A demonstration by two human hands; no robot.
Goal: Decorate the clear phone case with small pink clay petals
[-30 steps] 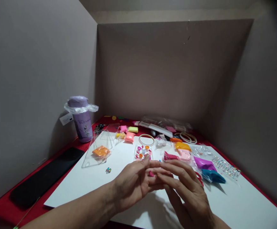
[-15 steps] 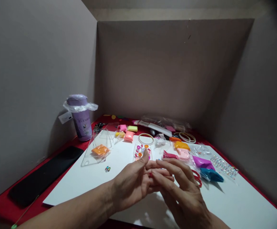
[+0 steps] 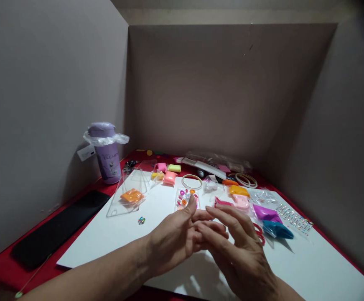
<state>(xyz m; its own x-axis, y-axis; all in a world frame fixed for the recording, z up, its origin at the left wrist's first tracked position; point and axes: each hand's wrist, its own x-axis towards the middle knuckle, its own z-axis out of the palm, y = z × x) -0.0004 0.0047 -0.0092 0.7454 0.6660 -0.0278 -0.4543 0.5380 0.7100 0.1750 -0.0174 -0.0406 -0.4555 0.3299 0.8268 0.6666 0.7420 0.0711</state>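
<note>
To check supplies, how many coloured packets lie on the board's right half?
5: orange packet farthest, pale pink packet next, dark pink packet leftmost, purple packet behind teal packet, nearest. The right hand may hide more.

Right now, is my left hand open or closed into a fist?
Open: your left hand shows its palm, thumb raised and fingers stretched out, with your right hand partly over them. I cannot tell whether anything lies between.

The left hand (image 3: 177, 238) is held palm up above a white board (image 3: 307, 267), the right hand (image 3: 244, 251) bending its fingertips over the left's fingers, so I can't see between them. Just beyond lies a clear tray of bright gems (image 3: 184, 202); red handles (image 3: 260, 236) and a teal packet (image 3: 280, 230) sit right, a purple tumbler (image 3: 109, 161) far left.
</note>
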